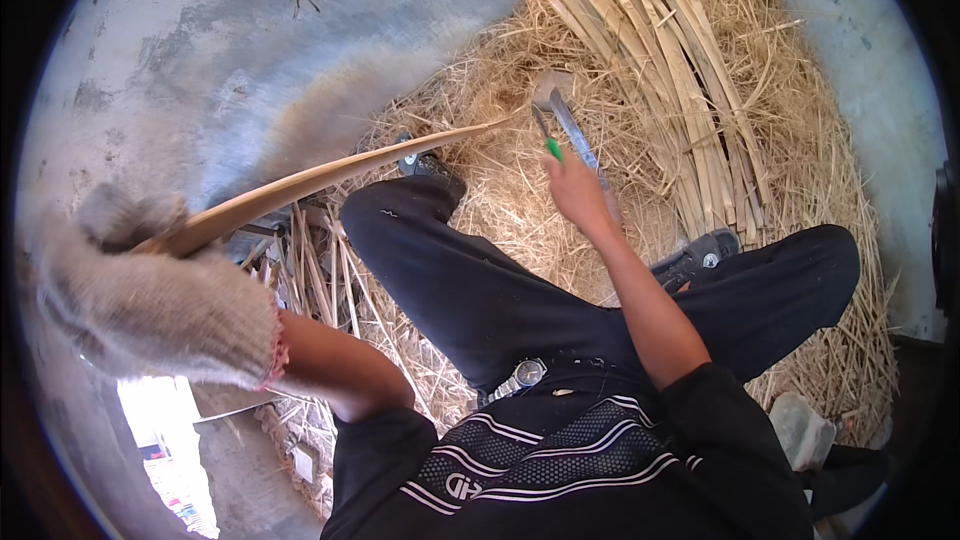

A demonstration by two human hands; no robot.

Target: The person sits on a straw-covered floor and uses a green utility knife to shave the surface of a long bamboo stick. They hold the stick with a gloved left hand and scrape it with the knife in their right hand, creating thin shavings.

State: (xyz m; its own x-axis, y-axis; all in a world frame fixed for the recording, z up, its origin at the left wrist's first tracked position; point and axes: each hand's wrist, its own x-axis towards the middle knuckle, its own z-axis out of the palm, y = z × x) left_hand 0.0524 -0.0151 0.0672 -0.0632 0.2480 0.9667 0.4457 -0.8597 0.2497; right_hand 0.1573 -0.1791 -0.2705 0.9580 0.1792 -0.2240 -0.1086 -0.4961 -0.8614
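My left hand (160, 290), in a thick beige knitted glove with a pinkish cuff, is closed round the near end of a long split strip of bamboo or wood (330, 172). The glove is slightly smeared by motion. From it the strip slants up and right, its thin tip near the middle. My bare right hand (580, 195) is closed on a small knife with a green handle (554, 149), its narrow blade pointing up and away, close to the strip's tip. Just beyond it lies a larger long blade (572, 128), its lower end partly hidden by my hand.
A bundle of split strips (680, 80) lies at the far right on straw-like shavings (510, 210). More strips (325, 270) lie left of my bent knee. A grey wall (250, 30) rises at the left. A metal wristwatch (526, 373) sits at my waist; a pale stone-like block (800, 430) is at right.
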